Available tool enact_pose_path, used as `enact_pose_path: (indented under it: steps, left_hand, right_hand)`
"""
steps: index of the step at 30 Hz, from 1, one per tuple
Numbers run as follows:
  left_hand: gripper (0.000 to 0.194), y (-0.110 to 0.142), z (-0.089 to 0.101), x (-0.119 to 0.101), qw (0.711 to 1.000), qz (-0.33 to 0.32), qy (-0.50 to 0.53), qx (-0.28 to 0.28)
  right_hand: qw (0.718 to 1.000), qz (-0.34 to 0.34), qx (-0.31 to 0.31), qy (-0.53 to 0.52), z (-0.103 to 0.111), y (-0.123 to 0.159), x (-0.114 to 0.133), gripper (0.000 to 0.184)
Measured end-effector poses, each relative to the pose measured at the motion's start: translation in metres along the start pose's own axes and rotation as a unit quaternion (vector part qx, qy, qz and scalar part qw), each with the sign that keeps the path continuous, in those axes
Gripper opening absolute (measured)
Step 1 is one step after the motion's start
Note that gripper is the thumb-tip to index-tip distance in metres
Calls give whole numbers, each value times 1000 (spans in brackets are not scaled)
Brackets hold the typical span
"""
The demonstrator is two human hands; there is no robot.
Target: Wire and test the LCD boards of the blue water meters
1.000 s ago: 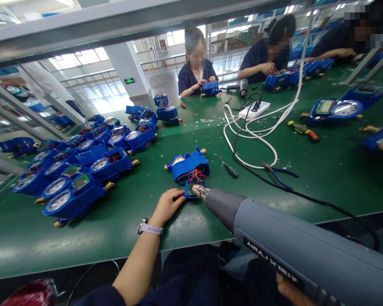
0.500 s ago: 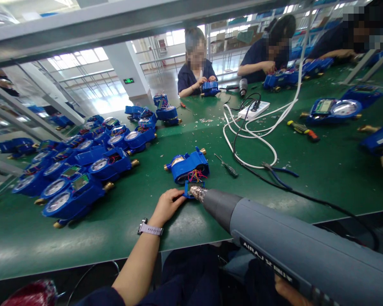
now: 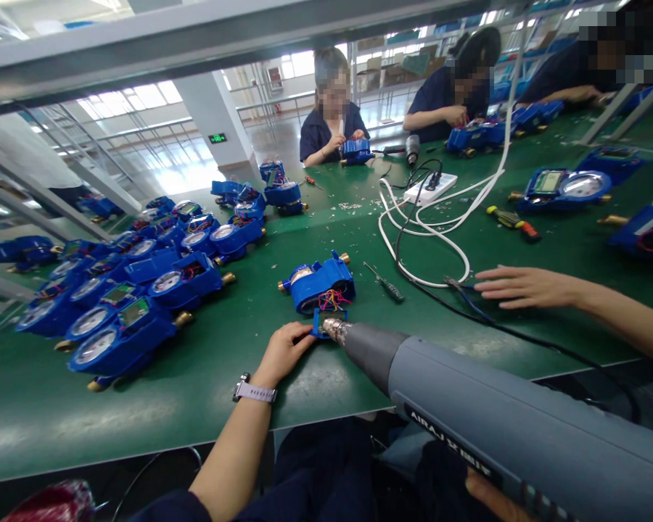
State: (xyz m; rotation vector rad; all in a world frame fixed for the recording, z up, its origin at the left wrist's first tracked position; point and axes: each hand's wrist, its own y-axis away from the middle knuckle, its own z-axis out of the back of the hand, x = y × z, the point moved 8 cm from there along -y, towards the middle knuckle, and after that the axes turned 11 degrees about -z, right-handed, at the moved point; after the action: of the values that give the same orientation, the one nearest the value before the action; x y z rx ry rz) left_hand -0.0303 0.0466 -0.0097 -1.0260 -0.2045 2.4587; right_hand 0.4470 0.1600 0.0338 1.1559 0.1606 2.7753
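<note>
My left hand, with a watch on the wrist, grips the left edge of a small blue display housing by its fingertips. Coloured wires link the housing to a blue water meter with brass ends, lying just behind it. A grey heat gun reaches in from the lower right, its metal nozzle right over the housing and hiding part of it. Only a bit of my right hand shows below the gun's body, closed around it.
Many blue meters crowd the left side. A screwdriver, pliers, a white power strip and looped cables lie to the right. Another person's hand stretches over the pliers. Co-workers sit across the green table.
Another person's hand has come in from the right and reached the pliers. My hands, the heat gun and the display housing have hardly moved.
</note>
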Motion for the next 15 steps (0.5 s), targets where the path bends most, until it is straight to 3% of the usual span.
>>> enact_pose_path:
  steps: [3,7,11,15]
  left_hand:
    - [18,0,0,0,1000,0,-3,0]
    - [17,0,0,-1,1000,-1,-5,2]
    - [17,0,0,0,1000,-1,-5,4]
    - [17,0,0,0,1000,-1,-5,3]
  right_hand:
    - [976,-32,213,-28,-31,-2,-17,47]
    - [944,-50,321,-63,-46,7,-37,45]
    - [949,-32,306,-66,-37,6,-57,41]
    - [983,32,177,-42,1,6,-70,38]
